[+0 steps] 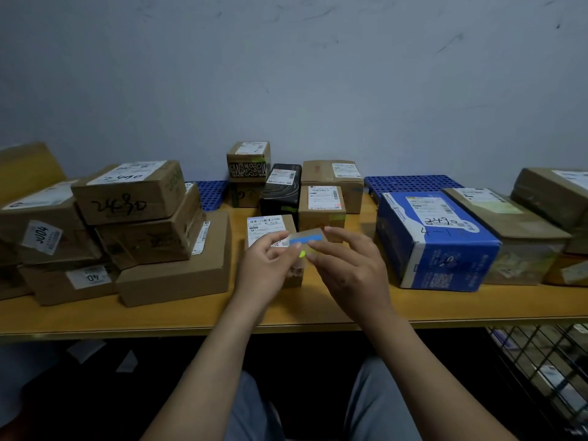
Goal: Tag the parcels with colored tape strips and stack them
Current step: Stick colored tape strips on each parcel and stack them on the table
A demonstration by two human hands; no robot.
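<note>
I see a blue tape strip [306, 239] on a pale backing card [313, 233], held in the air over the small parcel [266, 225] at mid desk [191, 313]. Its long axis runs roughly 9 to 3 o'clock, with the 3 o'clock end tipped slightly up. The left hand [270, 262] pinches the card's 9 o'clock end with curled fingers, the right hand [348, 265] grips its 3 o'clock end and lower edge, and a yellow-green scrap [302, 254] sits at the strip's 6 o'clock between the thumbs.
</note>
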